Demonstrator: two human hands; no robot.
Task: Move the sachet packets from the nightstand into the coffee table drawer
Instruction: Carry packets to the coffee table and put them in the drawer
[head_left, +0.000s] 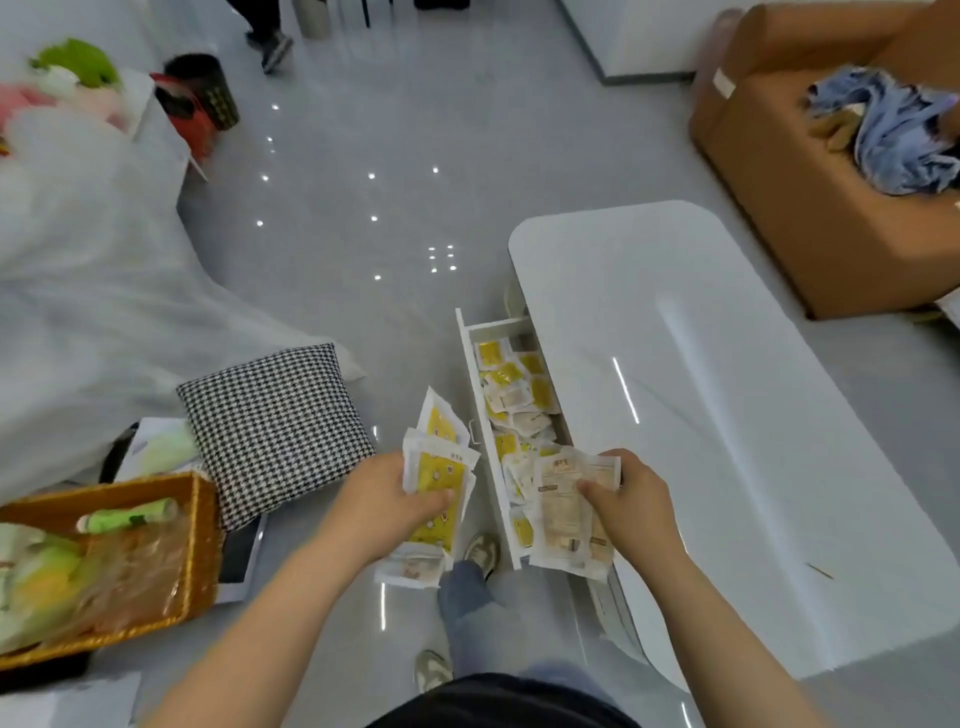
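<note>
The white coffee table (727, 415) has its narrow side drawer (475, 395) pulled open toward the left, with several yellow-and-white sachet packets (511, 395) lying inside. My left hand (387, 501) grips a stack of sachets (439, 467), yellow faces up, just left of the drawer. Over the near end of the drawer, my right hand (631, 499) holds another bunch of sachets (563, 512), printed backs up. The nightstand is not in view.
A houndstooth cushion (275, 431) lies on the floor to the left, beside a wicker basket (200, 519) of bagged items. A white-draped sofa (78, 291) fills the left side. A brown armchair (810, 171) with blue cloth stands far right. My feet are below the drawer.
</note>
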